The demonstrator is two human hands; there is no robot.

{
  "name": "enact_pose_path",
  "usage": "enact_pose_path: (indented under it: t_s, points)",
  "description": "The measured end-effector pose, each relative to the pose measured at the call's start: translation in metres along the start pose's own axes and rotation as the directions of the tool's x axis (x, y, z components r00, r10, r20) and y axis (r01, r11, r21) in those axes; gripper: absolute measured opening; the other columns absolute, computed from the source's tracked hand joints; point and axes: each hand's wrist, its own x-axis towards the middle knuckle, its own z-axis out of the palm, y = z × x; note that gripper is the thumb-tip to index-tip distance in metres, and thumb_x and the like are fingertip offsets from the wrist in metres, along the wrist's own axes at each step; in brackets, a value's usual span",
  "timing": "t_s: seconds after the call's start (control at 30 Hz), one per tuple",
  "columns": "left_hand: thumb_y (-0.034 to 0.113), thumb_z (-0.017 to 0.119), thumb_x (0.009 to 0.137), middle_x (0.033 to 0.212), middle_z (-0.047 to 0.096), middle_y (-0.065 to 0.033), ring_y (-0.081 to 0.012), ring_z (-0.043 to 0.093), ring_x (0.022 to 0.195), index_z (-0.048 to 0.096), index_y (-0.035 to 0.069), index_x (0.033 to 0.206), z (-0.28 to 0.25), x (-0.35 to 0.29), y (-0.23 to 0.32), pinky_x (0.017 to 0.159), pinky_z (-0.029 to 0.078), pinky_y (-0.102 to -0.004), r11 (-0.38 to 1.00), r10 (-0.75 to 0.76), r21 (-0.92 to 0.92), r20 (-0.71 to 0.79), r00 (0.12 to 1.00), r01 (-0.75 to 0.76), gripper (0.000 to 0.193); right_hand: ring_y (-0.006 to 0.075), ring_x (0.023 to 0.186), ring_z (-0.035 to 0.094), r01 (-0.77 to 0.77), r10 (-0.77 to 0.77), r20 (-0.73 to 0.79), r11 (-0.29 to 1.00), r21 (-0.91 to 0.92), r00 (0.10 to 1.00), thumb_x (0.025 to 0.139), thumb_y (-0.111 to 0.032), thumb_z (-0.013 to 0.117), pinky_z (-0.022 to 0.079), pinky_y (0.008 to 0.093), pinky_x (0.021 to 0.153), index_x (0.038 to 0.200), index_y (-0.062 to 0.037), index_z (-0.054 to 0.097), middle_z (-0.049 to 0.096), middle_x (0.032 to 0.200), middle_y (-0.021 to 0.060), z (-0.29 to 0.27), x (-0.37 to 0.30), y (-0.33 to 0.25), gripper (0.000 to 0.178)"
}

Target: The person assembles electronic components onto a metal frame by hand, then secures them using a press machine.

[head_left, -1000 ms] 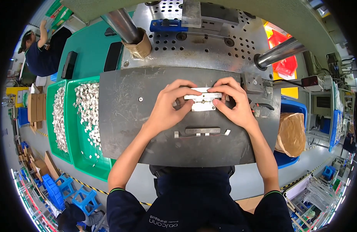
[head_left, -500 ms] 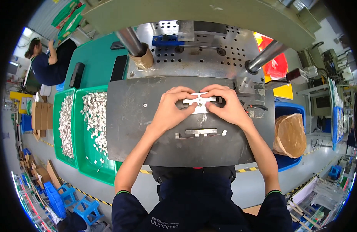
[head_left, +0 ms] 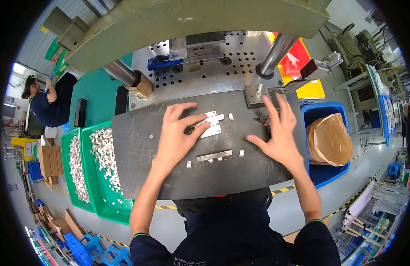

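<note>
My left hand (head_left: 174, 137) has its thumb and index finger on a small silver metal fixture (head_left: 212, 129) lying on the dark work plate (head_left: 138, 153). A small white connector (head_left: 231, 116) on a thin wire sticks out at the fixture's right end. To the right, my right hand (head_left: 280, 139) is open with fingers spread, holding nothing. Close by its fingers lie pliers (head_left: 260, 119), partly hidden behind the hand. Nearer to me rests a loose metal bar (head_left: 213, 156), with a thin wire carrying small white connectors (head_left: 241, 153) along its near side.
Green bins (head_left: 98, 195) of small white parts stand at left. A blue bin (head_left: 318, 177) lined with brown paper (head_left: 331, 139) is at right. Behind the plate stands a press with steel columns (head_left: 278, 55) and a metal block (head_left: 258, 95). A co-worker (head_left: 47, 104) sits far left.
My right hand has let go of the fixture and moved right, its fingers opening. The left hand stays at the fixture. The whole view has shifted and tilted somewhat.
</note>
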Motion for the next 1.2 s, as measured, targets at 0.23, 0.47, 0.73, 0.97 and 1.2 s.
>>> enact_pose_path:
  t_s: [0.23, 0.47, 0.73, 0.97, 1.2]
  points:
    - [0.015, 0.08, 0.082, 0.132, 0.065, -0.0169, -0.0341, 0.062, 0.122, 0.068, 0.001, 0.132, 0.076, 0.077, 0.034, 0.107, 0.049, -0.0454, 0.953, 0.302, -0.036, 0.046, 0.952, -0.301, 0.053, 0.0352, 0.133, 0.051, 0.015, -0.013, 0.036, 0.998, -0.066, 0.999, 0.086, -0.028, 0.084, 0.03, 0.0527, 0.114, 0.135, -0.012, 0.063, 0.058, 0.136, 0.0145, -0.007, -0.044, 0.054, 0.056]
    - [0.012, 0.084, 0.067, 0.114, 0.065, -0.0169, -0.035, 0.06, 0.115, 0.071, -0.002, 0.129, 0.096, 0.116, 0.033, 0.102, 0.051, -0.0424, 0.957, 0.247, -0.242, 0.397, 0.884, -0.159, 0.065, 0.0347, 0.081, 0.068, -0.004, 0.014, -0.047, 0.979, 0.205, 0.999, 0.086, -0.011, 0.084, 0.056, 0.0398, 0.072, 0.09, 0.0006, 0.065, 0.069, 0.117, 0.0171, -0.032, -0.032, 0.068, 0.023]
    - [0.007, 0.084, 0.061, 0.108, 0.067, -0.0166, -0.0366, 0.065, 0.106, 0.073, -0.007, 0.122, 0.088, 0.086, 0.057, 0.114, 0.045, -0.0465, 0.962, 0.234, -0.223, 0.378, 0.896, -0.157, 0.064, 0.0299, 0.109, 0.058, 0.218, -0.221, 0.091, 0.975, 0.039, 0.971, 0.083, -0.02, 0.082, 0.044, 0.0405, 0.095, 0.074, 0.0023, 0.076, 0.067, 0.119, 0.0129, -0.033, 0.003, 0.055, 0.025]
    - [0.01, 0.085, 0.061, 0.108, 0.067, -0.0165, -0.0361, 0.066, 0.107, 0.072, -0.007, 0.122, 0.091, 0.083, 0.053, 0.114, 0.045, -0.0454, 0.962, 0.238, -0.216, 0.371, 0.897, -0.166, 0.065, 0.0318, 0.079, 0.064, 0.255, -0.256, 0.131, 0.967, 0.024, 0.958, 0.087, -0.015, 0.08, 0.05, 0.0392, 0.069, 0.07, 0.0044, 0.07, 0.068, 0.105, 0.0148, -0.02, 0.001, 0.06, 0.028]
    - [0.015, 0.085, 0.063, 0.111, 0.066, -0.014, -0.0357, 0.061, 0.107, 0.07, -0.002, 0.123, 0.086, 0.068, 0.049, 0.1, 0.053, -0.0443, 0.979, 0.174, -0.168, 0.39, 0.904, -0.116, 0.064, 0.0118, 0.064, 0.05, -0.227, 0.03, 0.264, 0.606, 0.762, 0.964, 0.106, -0.018, 0.061, 0.039, 0.0307, 0.059, 0.082, 0.0089, 0.059, 0.058, 0.078, 0.0052, -0.052, -0.037, 0.031, 0.036]
